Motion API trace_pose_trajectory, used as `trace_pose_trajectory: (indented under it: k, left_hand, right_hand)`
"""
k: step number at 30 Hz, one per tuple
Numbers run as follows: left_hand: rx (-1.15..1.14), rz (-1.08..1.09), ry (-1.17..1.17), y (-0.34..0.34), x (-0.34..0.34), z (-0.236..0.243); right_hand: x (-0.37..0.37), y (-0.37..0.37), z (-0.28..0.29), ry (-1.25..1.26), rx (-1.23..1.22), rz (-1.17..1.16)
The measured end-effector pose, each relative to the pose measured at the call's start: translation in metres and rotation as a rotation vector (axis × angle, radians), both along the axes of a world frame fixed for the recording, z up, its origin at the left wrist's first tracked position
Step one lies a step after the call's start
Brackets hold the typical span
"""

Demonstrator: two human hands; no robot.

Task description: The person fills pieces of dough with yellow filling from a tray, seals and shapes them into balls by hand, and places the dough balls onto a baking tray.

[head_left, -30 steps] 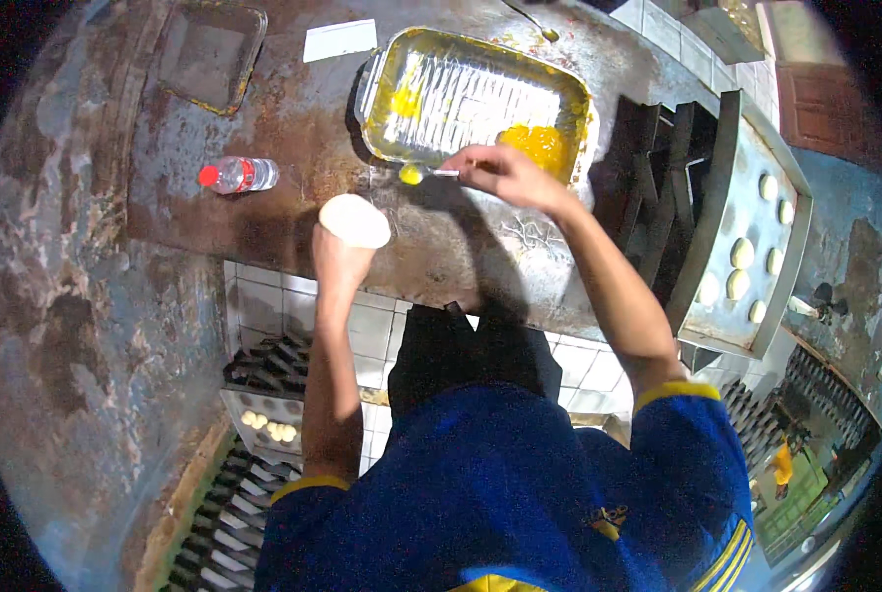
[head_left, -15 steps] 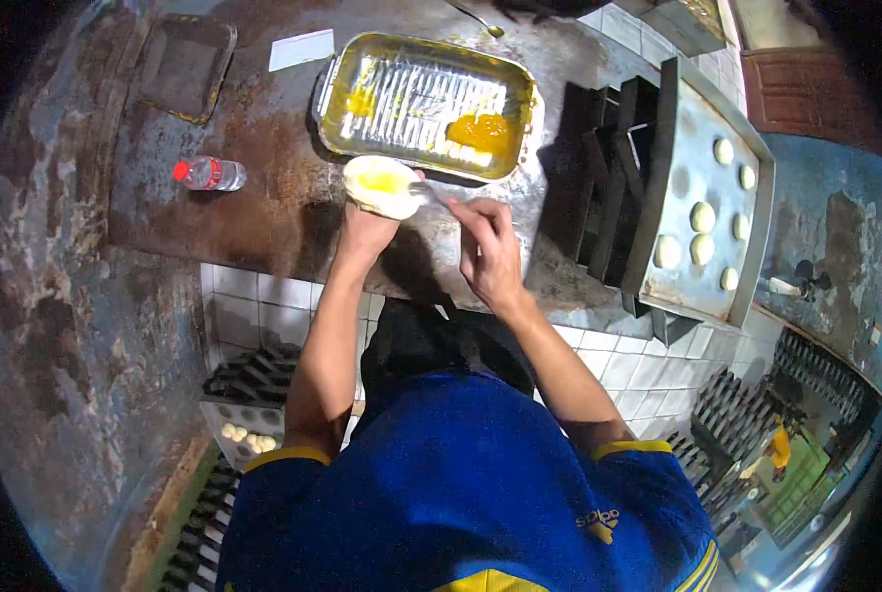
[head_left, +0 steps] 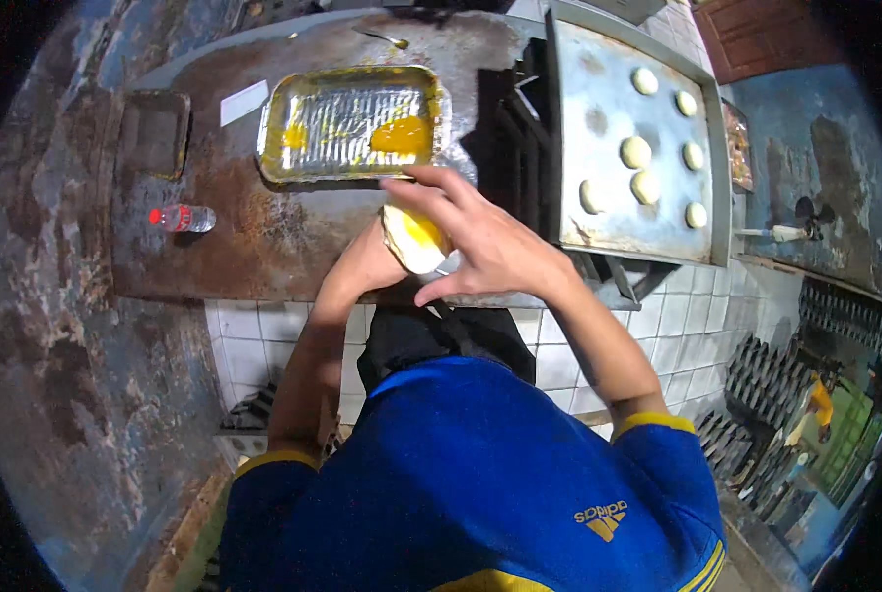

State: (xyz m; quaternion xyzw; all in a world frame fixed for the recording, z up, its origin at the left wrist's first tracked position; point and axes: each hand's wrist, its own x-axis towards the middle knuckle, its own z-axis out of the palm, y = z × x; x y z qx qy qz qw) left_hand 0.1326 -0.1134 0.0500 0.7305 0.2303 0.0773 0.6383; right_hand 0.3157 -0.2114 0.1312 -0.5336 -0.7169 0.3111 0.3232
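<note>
A flattened round of pale dough (head_left: 420, 259) with a smear of yellow filling (head_left: 423, 230) on top rests in my left hand (head_left: 366, 259), whose fingers are closed under and around its edge. Over the dough reaches my right hand (head_left: 495, 237), fingers stretched and spread, thumb apart near the dough's lower edge. A small silvery piece (head_left: 450, 263) shows between that thumb and the dough; whether it is a spoon I cannot make out. Just beyond both hands stands a foil-lined tray (head_left: 362, 77) with yellow filling (head_left: 402, 136) at its right end.
On the right, a metal baking tray (head_left: 609, 212) with several dough balls (head_left: 635, 152) sits on dark metal supports (head_left: 530, 128). A red-capped bottle (head_left: 183, 219), a white card (head_left: 245, 103) and a dark shallow pan (head_left: 155, 133) lie on the left. A spoon (head_left: 382, 38) lies behind the foil-lined tray.
The spoon that my right hand held over the dough no longer shows clearly. That hand has spread over the dough, which has come closer to me and tilted. My view has shifted rightward.
</note>
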Motion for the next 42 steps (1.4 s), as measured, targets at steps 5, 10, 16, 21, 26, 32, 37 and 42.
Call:
trace_pose_trajectory:
  k: [5, 10, 16, 21, 26, 32, 37, 42]
  left_hand:
    - [0.152, -0.066, 0.112, -0.037, 0.039, 0.02]
    - [-0.138, -0.051, 0.011, -0.073, 0.076, 0.047]
    - [-0.362, 0.107, -0.325, -0.122, 0.116, 0.063]
    - [-0.431, 0.283, -0.435, -0.158, 0.136, 0.075]
    - [-0.361, 0.247, -0.443, -0.165, 0.145, 0.082]
    - [-0.297, 0.31, -0.496, -0.171, 0.161, 0.086]
    - [-0.369, 0.379, -0.43, -0.18, 0.17, 0.094]
    - [-0.545, 0.338, -0.401, -0.172, 0.176, 0.099]
  right_hand:
    - [0.052, -0.033, 0.023, -0.111, 0.005, 0.08]
    - [0.092, -0.075, 0.031, 0.111, 0.059, -0.089]
    - [0.126, -0.112, 0.031, 0.478, -0.205, -0.226]
    - [0.141, -0.133, 0.038, 0.699, -0.267, -0.3]
    - [0.161, -0.143, 0.035, 0.838, -0.346, -0.278]
    - [0.17, -0.154, 0.068, 0.685, -0.315, -0.223]
    - [0.173, -0.151, 0.086, -0.247, 0.214, -0.014]
    - [0.187, -0.148, 0.08, 0.048, 0.189, -0.074]
